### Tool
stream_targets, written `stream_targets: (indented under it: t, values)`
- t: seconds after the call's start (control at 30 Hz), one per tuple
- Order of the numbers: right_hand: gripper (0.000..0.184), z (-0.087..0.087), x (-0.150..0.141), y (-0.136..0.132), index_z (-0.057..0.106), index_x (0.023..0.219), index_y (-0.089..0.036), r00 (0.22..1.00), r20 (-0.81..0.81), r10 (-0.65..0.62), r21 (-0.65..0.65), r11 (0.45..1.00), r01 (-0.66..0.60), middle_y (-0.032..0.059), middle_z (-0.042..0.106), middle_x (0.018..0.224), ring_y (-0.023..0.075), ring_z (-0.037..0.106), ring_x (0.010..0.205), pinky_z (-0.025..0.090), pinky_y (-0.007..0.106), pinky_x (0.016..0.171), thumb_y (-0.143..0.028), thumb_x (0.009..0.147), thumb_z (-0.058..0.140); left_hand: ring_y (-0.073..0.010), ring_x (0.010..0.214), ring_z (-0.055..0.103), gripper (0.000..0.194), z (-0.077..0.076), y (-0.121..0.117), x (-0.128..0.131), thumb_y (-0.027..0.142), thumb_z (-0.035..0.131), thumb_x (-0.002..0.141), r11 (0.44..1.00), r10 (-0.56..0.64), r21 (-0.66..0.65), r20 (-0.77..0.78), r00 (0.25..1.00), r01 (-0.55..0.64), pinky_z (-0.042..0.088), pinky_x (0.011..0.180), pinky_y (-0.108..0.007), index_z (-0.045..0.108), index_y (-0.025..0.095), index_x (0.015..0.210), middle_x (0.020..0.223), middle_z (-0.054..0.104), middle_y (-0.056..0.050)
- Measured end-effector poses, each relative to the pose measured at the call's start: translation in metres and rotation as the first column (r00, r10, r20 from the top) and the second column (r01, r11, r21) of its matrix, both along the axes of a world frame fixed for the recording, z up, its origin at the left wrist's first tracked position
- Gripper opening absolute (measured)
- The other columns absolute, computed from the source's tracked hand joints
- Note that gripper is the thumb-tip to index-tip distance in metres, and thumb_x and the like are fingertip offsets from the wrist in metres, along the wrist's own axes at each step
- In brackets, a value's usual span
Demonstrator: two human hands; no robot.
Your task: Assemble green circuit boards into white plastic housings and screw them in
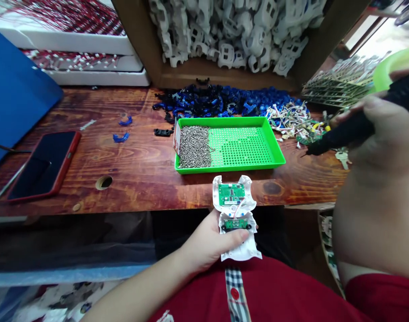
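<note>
The white housing (242,254) lies near the green tray (229,170), on its near side, long axis pointing toward it, clamped between the left hand's (207,243) thumb and fingers. Right of the tray, the farther right hand (389,129) grips a black screwdriver (347,134).

Green tray (229,170) — blue, black parts (224,100) behind.

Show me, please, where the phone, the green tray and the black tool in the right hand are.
Phone (43,165): head view, middle of its dark screen.
Green tray (231,168): head view, its near wall.
Black tool (345,133): head view, front part of its body.
</note>
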State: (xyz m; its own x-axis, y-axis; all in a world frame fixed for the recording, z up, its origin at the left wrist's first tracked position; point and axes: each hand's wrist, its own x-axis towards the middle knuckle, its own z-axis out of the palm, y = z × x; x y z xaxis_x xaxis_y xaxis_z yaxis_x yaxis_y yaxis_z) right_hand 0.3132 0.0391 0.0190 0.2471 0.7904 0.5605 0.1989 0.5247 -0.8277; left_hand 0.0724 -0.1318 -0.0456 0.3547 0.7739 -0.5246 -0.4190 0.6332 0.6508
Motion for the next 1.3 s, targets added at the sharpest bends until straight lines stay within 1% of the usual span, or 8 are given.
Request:
stream_targets:
  t: [0.1, 0.2, 0.33, 0.43, 0.6, 0.83, 1.0, 1.3]
  values:
    - [0.005, 0.010, -0.026, -0.001, 0.062, 0.077, -0.021, 0.987, -0.163, -0.013, 0.220, 0.974, 0.049, -0.0018, 0.046, 0.056, 0.0126, 0.052, 0.049, 0.039, 0.029, 0.048, -0.024, 0.074, 0.060, -0.0157, 0.066, 0.062, 0.041, -0.006, 0.001, 0.001, 0.033, 0.077, 0.066, 0.999, -0.037, 0.031, 0.008, 0.999, 0.036, 0.048, 0.069, -0.029, 0.065, 0.014, 0.101, 0.075, 0.068, -0.004]
    - [0.015, 0.017, -0.059, 0.005, 0.059, 0.082, -0.018, 0.980, -0.156, 0.121, 0.268, 0.960, -0.076, -0.0019, 0.048, 0.056, 0.0098, 0.051, 0.045, 0.037, 0.025, 0.043, -0.031, 0.082, 0.052, -0.0168, 0.071, 0.064, 0.045, -0.012, 0.002, 0.002, 0.035, 0.075, 0.069, 0.998, -0.039, 0.053, 0.008, 0.999, 0.039, 0.048, 0.070, -0.028, 0.062, 0.015, 0.108, 0.074, 0.069, -0.004]
    - [0.020, 0.011, -0.095, 0.025, 0.047, 0.089, -0.021, 0.968, -0.002, 0.250, 0.098, 0.964, -0.249, -0.0043, 0.048, 0.058, 0.0082, 0.053, 0.048, 0.041, 0.022, 0.044, -0.040, 0.089, 0.046, -0.0177, 0.071, 0.065, 0.047, -0.015, 0.003, 0.003, 0.035, 0.075, 0.069, 1.000, -0.016, 0.025, 0.016, 1.000, 0.016, 0.050, 0.068, -0.028, 0.061, 0.015, 0.108, 0.077, 0.070, -0.006]
    - [0.025, 0.004, -0.109, 0.040, 0.039, 0.090, -0.025, 0.968, 0.112, 0.223, 0.006, 0.974, -0.225, -0.0060, 0.044, 0.062, 0.0053, 0.050, 0.050, 0.044, 0.019, 0.048, -0.049, 0.091, 0.040, -0.0181, 0.072, 0.066, 0.046, -0.015, 0.003, 0.001, 0.033, 0.077, 0.068, 1.000, 0.005, -0.010, 0.043, 0.999, -0.005, 0.051, 0.067, -0.028, 0.061, 0.016, 0.106, 0.086, 0.070, -0.007]
    - [0.026, 0.003, -0.116, 0.048, 0.033, 0.097, -0.026, 0.962, 0.250, 0.112, -0.157, 0.985, -0.074, -0.0039, 0.047, 0.075, 0.0030, 0.049, 0.059, 0.046, 0.013, 0.057, -0.051, 0.094, 0.026, -0.0177, 0.071, 0.066, 0.049, -0.017, 0.003, -0.002, 0.034, 0.076, 0.069, 1.000, -0.016, -0.003, 0.048, 0.999, 0.017, 0.051, 0.070, -0.029, 0.059, 0.015, 0.112, 0.078, 0.070, -0.006]
    - [0.018, -0.002, -0.118, 0.049, 0.032, 0.090, -0.025, 0.975, 0.149, 0.167, -0.077, 0.985, -0.157, -0.0048, 0.042, 0.071, 0.0039, 0.047, 0.055, 0.044, 0.016, 0.053, -0.043, 0.095, 0.033, -0.0212, 0.079, 0.068, 0.041, -0.014, 0.003, -0.001, 0.030, 0.076, 0.069, 0.999, 0.006, -0.037, 0.130, 0.991, -0.001, 0.055, 0.070, -0.032, 0.060, 0.016, 0.104, 0.103, 0.069, -0.011]
    - [0.016, -0.003, -0.117, 0.048, 0.036, 0.096, -0.025, 0.963, 0.205, 0.177, -0.092, 0.983, -0.161, -0.0042, 0.048, 0.074, 0.0037, 0.051, 0.061, 0.046, 0.015, 0.057, -0.040, 0.096, 0.031, -0.0191, 0.078, 0.069, 0.039, -0.014, 0.004, 0.001, 0.027, 0.075, 0.071, 0.999, 0.026, -0.035, 0.140, 0.990, -0.021, 0.055, 0.069, -0.030, 0.059, 0.016, 0.105, 0.103, 0.069, -0.010]
    - [0.043, -0.004, -0.114, 0.052, 0.034, 0.098, -0.026, 0.952, 0.282, 0.120, -0.094, 0.991, -0.097, -0.0027, 0.053, 0.078, 0.0048, 0.052, 0.061, 0.047, 0.017, 0.058, -0.066, 0.085, 0.024, -0.0210, 0.078, 0.069, 0.042, -0.004, 0.003, 0.005, 0.027, 0.078, 0.066, 0.992, 0.075, -0.106, 0.066, 0.995, -0.068, 0.055, 0.072, -0.033, 0.060, 0.017, 0.103, 0.094, 0.070, -0.008]
